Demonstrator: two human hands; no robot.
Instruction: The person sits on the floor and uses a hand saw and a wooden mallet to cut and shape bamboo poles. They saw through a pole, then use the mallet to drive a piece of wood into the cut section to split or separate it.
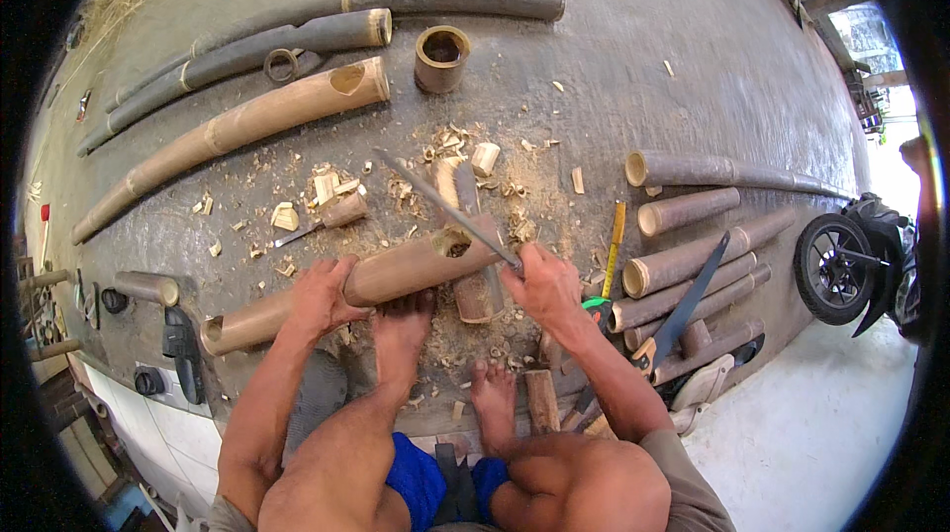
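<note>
My left hand [325,296] is wrapped round a brown bamboo pole [396,270] lying slantwise before me. Near the pole's right end a hole is cut in its upper side. In my closed right hand [546,287] is a long grey metal file [445,203], slanting up to the left across that end, close to the hole. Its handle is hidden in my fingers. Under the pole's right part lies a shorter bamboo piece [479,296], set crosswise. My left foot [404,334] is against the pole's near side.
Shavings and a chisel [332,220] lie beyond the pole. Long bamboo poles [237,131] and a bamboo cup [441,59] are farther off. At right are cut bamboo lengths [683,265], a handsaw [691,299], a yellow tape measure [615,245] and a motorbike wheel [834,270].
</note>
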